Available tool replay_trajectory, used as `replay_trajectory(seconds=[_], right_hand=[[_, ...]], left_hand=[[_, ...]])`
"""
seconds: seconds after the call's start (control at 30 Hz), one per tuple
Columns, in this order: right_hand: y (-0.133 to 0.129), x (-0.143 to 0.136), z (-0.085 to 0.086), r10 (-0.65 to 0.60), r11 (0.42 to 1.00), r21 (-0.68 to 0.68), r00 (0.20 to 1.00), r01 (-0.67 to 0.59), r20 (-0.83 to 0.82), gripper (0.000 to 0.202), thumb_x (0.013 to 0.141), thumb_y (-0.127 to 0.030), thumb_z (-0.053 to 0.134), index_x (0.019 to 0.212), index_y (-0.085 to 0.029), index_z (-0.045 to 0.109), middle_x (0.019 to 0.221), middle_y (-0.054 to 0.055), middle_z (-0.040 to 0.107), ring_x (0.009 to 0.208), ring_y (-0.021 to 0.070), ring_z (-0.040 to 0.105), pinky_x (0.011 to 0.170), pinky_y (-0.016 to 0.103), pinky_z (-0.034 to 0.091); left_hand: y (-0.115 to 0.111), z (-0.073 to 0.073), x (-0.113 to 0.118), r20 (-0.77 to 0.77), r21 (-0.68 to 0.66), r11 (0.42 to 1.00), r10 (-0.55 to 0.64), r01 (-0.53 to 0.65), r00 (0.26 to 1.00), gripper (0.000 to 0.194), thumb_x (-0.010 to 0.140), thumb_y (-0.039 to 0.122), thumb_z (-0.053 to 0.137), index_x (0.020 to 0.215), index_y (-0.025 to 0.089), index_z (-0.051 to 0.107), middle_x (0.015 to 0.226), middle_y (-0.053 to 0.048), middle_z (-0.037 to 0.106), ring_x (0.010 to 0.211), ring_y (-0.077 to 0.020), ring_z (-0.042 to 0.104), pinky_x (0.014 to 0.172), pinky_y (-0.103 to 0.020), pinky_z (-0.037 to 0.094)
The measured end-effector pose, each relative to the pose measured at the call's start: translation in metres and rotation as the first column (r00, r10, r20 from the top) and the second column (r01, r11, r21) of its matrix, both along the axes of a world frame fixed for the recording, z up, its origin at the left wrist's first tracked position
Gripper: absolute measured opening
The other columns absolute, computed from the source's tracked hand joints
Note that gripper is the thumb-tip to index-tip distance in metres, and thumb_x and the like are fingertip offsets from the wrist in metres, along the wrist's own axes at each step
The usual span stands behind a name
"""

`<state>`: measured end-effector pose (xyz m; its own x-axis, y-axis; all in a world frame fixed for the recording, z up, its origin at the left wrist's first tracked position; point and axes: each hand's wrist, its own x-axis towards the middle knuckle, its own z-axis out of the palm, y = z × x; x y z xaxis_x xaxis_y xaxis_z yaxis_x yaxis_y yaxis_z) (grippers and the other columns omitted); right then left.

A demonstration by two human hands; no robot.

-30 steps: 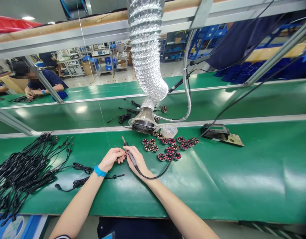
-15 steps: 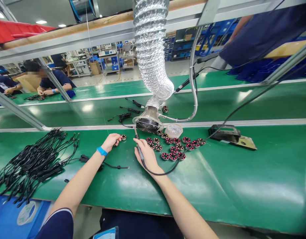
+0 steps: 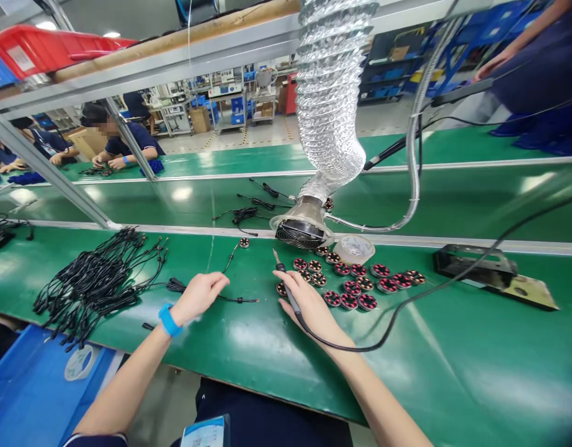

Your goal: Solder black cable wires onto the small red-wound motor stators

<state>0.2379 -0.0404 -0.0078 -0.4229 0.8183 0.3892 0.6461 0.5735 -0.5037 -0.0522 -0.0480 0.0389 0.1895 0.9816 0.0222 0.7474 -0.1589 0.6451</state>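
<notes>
My right hand grips a soldering iron like a pen, its tip pointing up and away. My left hand hovers over the bench with thumb and fingers drawn together; whether anything is between them is hidden. Just beyond its fingertips a black cable runs up to a small round motor stator lying on the bench. Another cable end with a bare tip lies to the right of that hand. Several stators with red or copper windings are grouped right of the iron.
A fume extractor nozzle hangs over the bench on a silver hose. Behind the stators stands a tape roll. A black metal stand is at right, a heap of black cables at left. People work across the line.
My left hand has let go of the stator and drawn back toward me, leaving it on the bench. The soldering iron remains in my right hand. The view has shifted left.
</notes>
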Motion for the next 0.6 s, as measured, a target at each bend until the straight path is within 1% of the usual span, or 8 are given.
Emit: replay_trajectory(seconds=[0.03,0.1,0.2,0.27,0.33,0.43,0.5,0.6], right_hand=[[-0.001,0.003,-0.002,-0.003,1.000,-0.014,1.000,0.003,-0.010,0.060,0.084,-0.010,0.051,0.141,-0.026,0.042,0.125,0.012,0.054,0.103,0.0259,0.065,0.089,0.041,0.056],[-0.002,0.007,-0.007,-0.008,0.999,-0.035,0.999,0.006,-0.051,0.058,0.085,-0.009,0.049,0.140,-0.024,0.043,0.125,0.012,0.054,0.106,0.0251,0.064,0.090,0.039,0.055],[-0.002,0.008,-0.014,-0.007,0.999,-0.053,0.994,0.001,-0.113,0.055,0.086,-0.010,0.048,0.139,-0.024,0.044,0.125,0.012,0.054,0.109,0.0239,0.063,0.092,0.037,0.054],[-0.002,0.008,-0.016,0.003,0.998,-0.060,0.991,-0.011,-0.131,0.054,0.087,-0.011,0.049,0.139,-0.024,0.044,0.125,0.012,0.054,0.110,0.0235,0.062,0.095,0.037,0.053],[-0.003,0.008,-0.016,0.022,0.997,-0.076,0.989,-0.034,-0.145,0.054,0.087,-0.012,0.050,0.139,-0.024,0.044,0.126,0.012,0.053,0.111,0.0235,0.061,0.097,0.038,0.051],[-0.004,0.010,-0.012,0.068,0.987,-0.130,0.983,-0.091,-0.172,0.057,0.085,-0.012,0.051,0.141,-0.023,0.043,0.128,0.012,0.052,0.115,0.0240,0.058,0.100,0.039,0.049],[-0.004,0.011,-0.012,0.089,0.981,-0.152,0.977,-0.119,-0.193,0.058,0.085,-0.011,0.049,0.141,-0.023,0.042,0.129,0.013,0.051,0.117,0.0242,0.057,0.102,0.041,0.047],[-0.001,0.013,-0.018,0.079,0.984,-0.139,0.969,-0.114,-0.234,0.056,0.086,-0.010,0.047,0.140,-0.023,0.043,0.128,0.013,0.051,0.118,0.0245,0.056,0.105,0.043,0.046]], left_hand=[[-0.013,-0.001,-0.001,-0.124,0.039,0.999,0.003,0.002,0.992,0.029,0.095,0.042,0.051,0.090,0.021,0.071,0.073,-0.004,0.068,0.068,-0.0190,0.063,0.066,-0.027,0.041],[-0.036,-0.001,-0.008,-0.344,0.098,0.994,0.081,-0.050,0.935,0.024,0.093,0.041,0.057,0.097,0.022,0.070,0.089,-0.007,0.071,0.077,-0.0227,0.065,0.066,-0.029,0.040],[-0.058,-0.003,-0.027,-0.604,0.125,0.983,0.183,-0.134,0.776,0.026,0.091,0.041,0.061,0.103,0.018,0.066,0.099,-0.011,0.067,0.079,-0.0260,0.065,0.061,-0.030,0.038],[-0.065,-0.006,-0.041,-0.723,0.097,0.986,0.166,-0.139,0.671,0.024,0.091,0.039,0.061,0.099,0.017,0.064,0.102,-0.012,0.064,0.080,-0.0264,0.066,0.060,-0.030,0.038],[-0.068,-0.010,-0.052,-0.784,0.039,0.991,0.108,-0.124,0.611,0.020,0.094,0.035,0.056,0.098,0.016,0.063,0.101,-0.012,0.063,0.080,-0.0251,0.066,0.060,-0.029,0.038],[-0.067,-0.009,-0.060,-0.797,-0.053,0.996,-0.001,-0.069,0.604,0.020,0.098,0.030,0.048,0.099,0.016,0.063,0.100,-0.010,0.065,0.077,-0.0232,0.066,0.060,-0.029,0.039],[-0.064,0.001,-0.063,-0.787,-0.087,0.996,-0.056,-0.020,0.614,0.019,0.098,0.030,0.050,0.098,0.017,0.063,0.097,-0.009,0.066,0.077,-0.0232,0.066,0.062,-0.030,0.039],[-0.053,0.026,-0.071,-0.786,-0.063,0.997,-0.071,0.035,0.614,0.017,0.095,0.033,0.055,0.095,0.019,0.064,0.094,-0.008,0.065,0.078,-0.0232,0.066,0.063,-0.029,0.040]])
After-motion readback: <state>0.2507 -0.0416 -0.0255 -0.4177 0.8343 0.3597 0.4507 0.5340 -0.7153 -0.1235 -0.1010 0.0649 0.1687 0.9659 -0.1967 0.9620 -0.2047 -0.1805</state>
